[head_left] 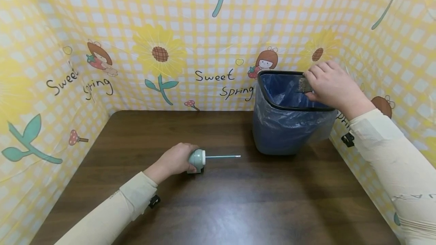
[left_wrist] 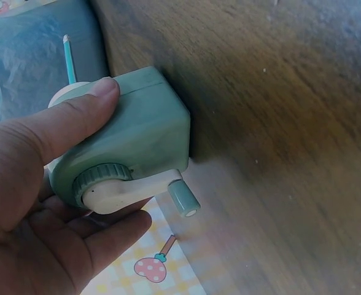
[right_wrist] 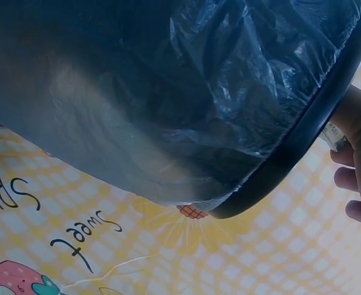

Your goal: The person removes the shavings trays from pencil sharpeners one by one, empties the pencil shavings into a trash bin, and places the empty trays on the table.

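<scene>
My left hand point(head_left: 172, 160) grips a green pencil sharpener point(head_left: 196, 158) low over the table's middle. A teal pencil point(head_left: 223, 156) sticks out of its white front, pointing right. In the left wrist view, the thumb lies across the green body and a white crank point(left_wrist: 128, 192) shows on the near side. Up at the right, my right hand point(head_left: 330, 86) pinches a small greyish shavings drawer point(head_left: 303, 85) over the mouth of a blue bin point(head_left: 289, 133). Speckled bits show on the drawer. Only a sliver of it point(right_wrist: 335, 136) shows past the bin's rim in the right wrist view.
The bin has a black rim point(head_left: 289, 108) and a clear plastic liner point(head_left: 284, 86). It stands at the back right of the dark wooden table point(head_left: 218, 203). Yellow checked cloth point(head_left: 211, 37) with printed flowers hangs around the back and sides.
</scene>
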Action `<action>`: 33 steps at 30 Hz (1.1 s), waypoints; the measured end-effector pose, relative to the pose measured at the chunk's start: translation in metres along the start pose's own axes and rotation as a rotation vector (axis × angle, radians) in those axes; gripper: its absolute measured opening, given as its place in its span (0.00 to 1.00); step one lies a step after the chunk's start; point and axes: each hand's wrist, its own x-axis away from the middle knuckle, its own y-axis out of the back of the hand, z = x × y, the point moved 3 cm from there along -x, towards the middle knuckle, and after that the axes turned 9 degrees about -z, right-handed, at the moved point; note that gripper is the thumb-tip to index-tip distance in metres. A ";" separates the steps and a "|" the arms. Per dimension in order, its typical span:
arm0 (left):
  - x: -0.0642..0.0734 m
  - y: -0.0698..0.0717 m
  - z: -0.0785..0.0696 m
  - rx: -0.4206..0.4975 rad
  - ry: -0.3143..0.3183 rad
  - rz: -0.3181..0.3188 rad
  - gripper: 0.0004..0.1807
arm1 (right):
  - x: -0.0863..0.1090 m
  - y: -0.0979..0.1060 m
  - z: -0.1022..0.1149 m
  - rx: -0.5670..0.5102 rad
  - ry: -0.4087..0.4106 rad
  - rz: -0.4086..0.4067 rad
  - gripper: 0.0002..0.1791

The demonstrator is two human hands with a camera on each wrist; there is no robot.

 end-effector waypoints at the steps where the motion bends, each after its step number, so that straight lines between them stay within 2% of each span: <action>1: 0.000 0.000 0.000 -0.001 0.000 -0.001 0.41 | 0.000 0.000 0.000 0.001 0.001 0.003 0.39; 10: 0.000 -0.001 0.002 -0.021 -0.006 -0.010 0.42 | -0.002 0.000 0.003 0.007 0.011 0.007 0.37; 33: 0.000 -0.001 0.002 -0.004 0.005 0.005 0.41 | -0.005 0.003 0.005 0.009 0.025 0.025 0.35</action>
